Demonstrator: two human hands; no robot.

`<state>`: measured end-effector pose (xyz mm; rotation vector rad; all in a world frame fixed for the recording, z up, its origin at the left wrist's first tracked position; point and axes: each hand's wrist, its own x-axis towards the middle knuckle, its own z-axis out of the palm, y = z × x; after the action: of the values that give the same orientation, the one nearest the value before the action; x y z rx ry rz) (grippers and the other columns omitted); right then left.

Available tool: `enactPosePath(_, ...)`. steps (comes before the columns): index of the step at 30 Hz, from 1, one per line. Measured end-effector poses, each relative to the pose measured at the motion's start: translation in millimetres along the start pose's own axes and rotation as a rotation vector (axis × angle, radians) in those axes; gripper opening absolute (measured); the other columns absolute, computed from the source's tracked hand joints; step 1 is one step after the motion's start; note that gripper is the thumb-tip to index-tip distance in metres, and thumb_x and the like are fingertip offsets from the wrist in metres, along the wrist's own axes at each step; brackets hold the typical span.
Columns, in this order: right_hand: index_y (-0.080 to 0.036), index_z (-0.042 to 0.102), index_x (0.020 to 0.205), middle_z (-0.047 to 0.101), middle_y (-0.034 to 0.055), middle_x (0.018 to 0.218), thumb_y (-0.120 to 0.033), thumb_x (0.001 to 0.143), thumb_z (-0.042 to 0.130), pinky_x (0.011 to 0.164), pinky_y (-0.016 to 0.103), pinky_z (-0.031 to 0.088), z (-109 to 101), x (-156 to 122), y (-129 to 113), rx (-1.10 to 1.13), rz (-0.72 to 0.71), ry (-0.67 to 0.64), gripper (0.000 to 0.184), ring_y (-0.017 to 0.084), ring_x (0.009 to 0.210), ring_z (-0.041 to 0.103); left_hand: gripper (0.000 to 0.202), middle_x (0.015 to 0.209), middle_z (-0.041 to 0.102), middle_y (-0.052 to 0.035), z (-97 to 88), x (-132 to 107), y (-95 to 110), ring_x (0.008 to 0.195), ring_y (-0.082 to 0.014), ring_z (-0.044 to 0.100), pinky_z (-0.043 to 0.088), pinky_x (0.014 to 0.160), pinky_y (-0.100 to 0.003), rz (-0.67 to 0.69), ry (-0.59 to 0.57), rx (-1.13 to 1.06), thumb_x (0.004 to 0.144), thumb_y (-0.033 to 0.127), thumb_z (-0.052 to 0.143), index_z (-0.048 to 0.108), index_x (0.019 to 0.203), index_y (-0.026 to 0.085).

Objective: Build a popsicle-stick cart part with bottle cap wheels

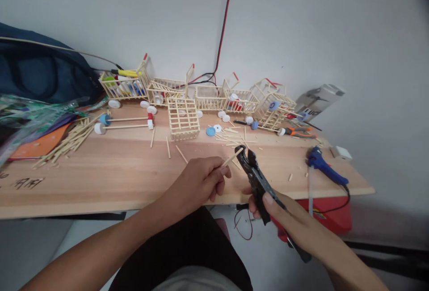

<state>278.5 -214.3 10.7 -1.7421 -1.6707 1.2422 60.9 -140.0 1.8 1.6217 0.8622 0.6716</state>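
My left hand (208, 178) pinches a thin wooden stick (232, 158) near one end. The stick's far end lies at the jaws of a dark pair of cutters (255, 177), which look parted. My right hand (283, 215) is wrapped around the cutters' handles, above the front edge of the wooden table (117, 179). Beyond my hands stands a small lattice basket (183, 120) made of sticks. Short cut sticks (231, 137) are scattered in front of it, by a blue bottle cap (211, 131).
Several stick-built carts (125, 86) line the wall. At left lie a stick pile (72, 141), plastic bags (40, 112) and wheeled axles (125, 126). To the right are orange-handled pliers (300, 132), a blue glue gun (326, 166) and a box (318, 101). Something red (331, 215) sits below the edge.
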Motion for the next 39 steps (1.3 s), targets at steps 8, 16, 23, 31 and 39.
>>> enactPosePath(8, -0.019, 0.066, 0.108, 0.066, 0.0079, 0.079, -0.071, 0.084, 0.040, 0.069, 0.033, 0.050, 5, -1, -4, 0.033, -0.032, 0.002, 0.064, 0.023, 0.079, 0.062, 0.026, 0.056, 0.056, -0.0013, 10.1, -1, 0, 0.054, -0.0151, 0.054, 0.032, 0.057, -0.025, 0.131, 0.095, 0.523, 0.092, 0.018, 0.041, 0.049, 0.067, 0.019)
enactPosePath(16, -0.018, 0.062, 0.111, 0.061, 0.0042, 0.075, -0.061, 0.091, 0.039, 0.063, 0.030, 0.046, 14, -2, 4, 0.019, -0.061, 0.013, 0.053, 0.019, 0.068, 0.056, 0.016, 0.068, 0.062, -0.0069, 16.2, -9, -6, 0.058, -0.0210, 0.058, 0.031, 0.054, -0.029, 0.181, 0.104, 0.837, 0.086, 0.006, 0.040, 0.052, 0.087, 0.017)
enactPosePath(23, -0.016, 0.064, 0.111, 0.061, 0.0029, 0.069, -0.059, 0.091, 0.040, 0.060, 0.029, 0.046, 17, -2, 4, -0.079, -0.093, 0.101, 0.054, 0.018, 0.064, 0.057, 0.017, 0.072, 0.064, -0.0087, 18.4, -11, -4, 0.064, -0.0230, 0.062, 0.039, 0.054, -0.029, 0.206, 0.091, 0.954, 0.081, 0.004, 0.043, 0.052, 0.089, 0.016)
enactPosePath(31, -0.016, 0.060, 0.087, 0.059, 0.0022, 0.067, -0.056, 0.093, 0.038, 0.055, 0.025, 0.043, 15, 1, 11, -0.108, -0.123, 0.098, 0.046, 0.015, 0.060, 0.054, 0.023, 0.080, 0.066, -0.0081, 23.0, -8, 17, 0.075, -0.0235, 0.065, 0.050, 0.062, -0.033, 0.106, 0.008, 1.092, 0.080, 0.000, 0.039, 0.053, 0.090, 0.015)
enactPosePath(39, -0.019, 0.049, 0.068, 0.050, -0.0030, 0.054, -0.055, 0.093, 0.038, 0.048, 0.023, 0.035, 17, -2, 19, -0.213, -0.109, 0.209, 0.045, 0.012, 0.050, 0.047, 0.024, 0.078, 0.064, -0.0086, 31.2, -2, 14, 0.074, -0.0227, 0.066, 0.052, 0.061, -0.032, 0.143, -0.001, 1.127, 0.080, -0.003, 0.038, 0.053, 0.090, 0.014)
